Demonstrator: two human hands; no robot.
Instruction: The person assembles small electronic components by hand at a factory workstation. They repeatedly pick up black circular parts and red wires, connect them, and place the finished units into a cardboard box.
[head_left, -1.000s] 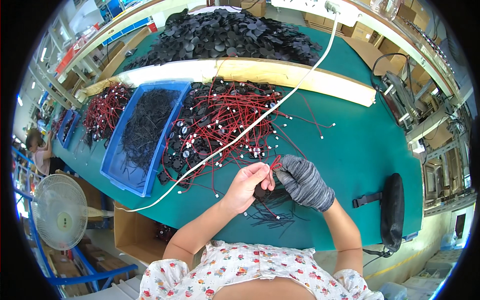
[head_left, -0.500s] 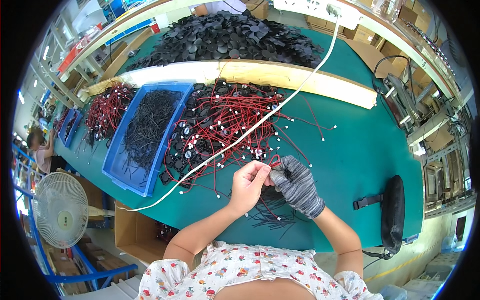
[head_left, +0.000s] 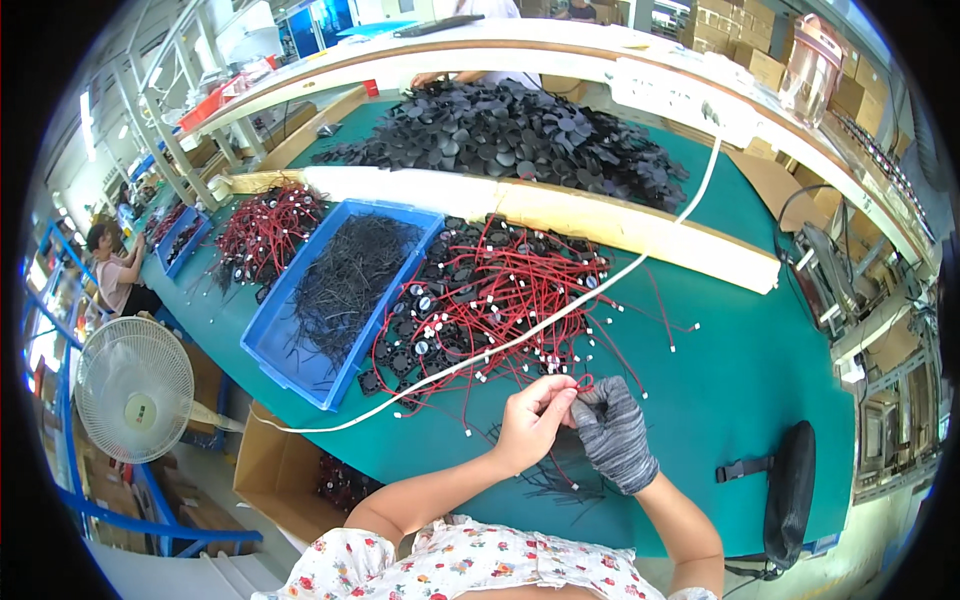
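Head view, place: lower centre of the frame, both hands meet over the green desk.
Left hand: bare, fingers pinched shut on a red wire.
Right hand: grey glove, fingers curled closed around the same wire's bundle.
Handling: likely light, limp, easily tangled; best held near its end.
Look: thin, red, looped.
Nearby: fan pile, blue tray.

Green worktop: blue bin of black ties toward its left end; heap of black discs at far edge; white cable crossing; black pad at near right corner. White fan and cardboard box below left edge.
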